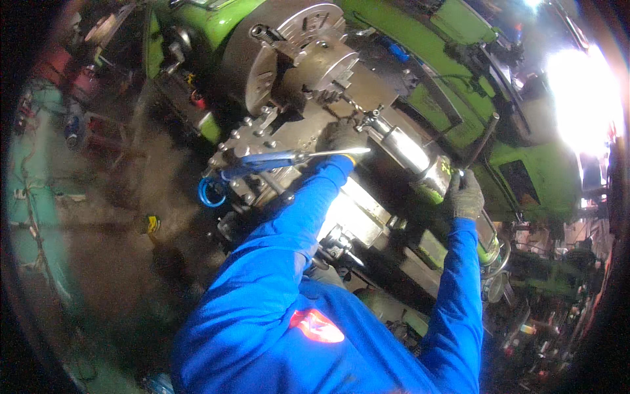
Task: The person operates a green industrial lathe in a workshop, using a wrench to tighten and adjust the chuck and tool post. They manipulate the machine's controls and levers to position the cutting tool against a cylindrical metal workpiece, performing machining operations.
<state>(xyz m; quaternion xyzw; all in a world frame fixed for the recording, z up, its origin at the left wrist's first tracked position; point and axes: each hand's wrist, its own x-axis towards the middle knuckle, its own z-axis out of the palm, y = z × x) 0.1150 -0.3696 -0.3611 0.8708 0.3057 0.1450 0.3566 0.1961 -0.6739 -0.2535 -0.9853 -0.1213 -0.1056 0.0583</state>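
The drill bit (pixel 353 102) points toward the lathe chuck (pixel 244 73) from its lower right. Left hand (pixel 342 136): below the chuck, near the bit; finger opening and hold indeterminable. Right hand (pixel 465 196): farther right, at the tailstock (pixel 434 178), fingers bent; grip indeterminable.

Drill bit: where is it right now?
The drill bit is slightly right of upper centre in the head view, between the large chuck and tailstock quill, near the left hand.

Drill bit (pixel 353 103), seemingly in tailstock (pixel 434 177)
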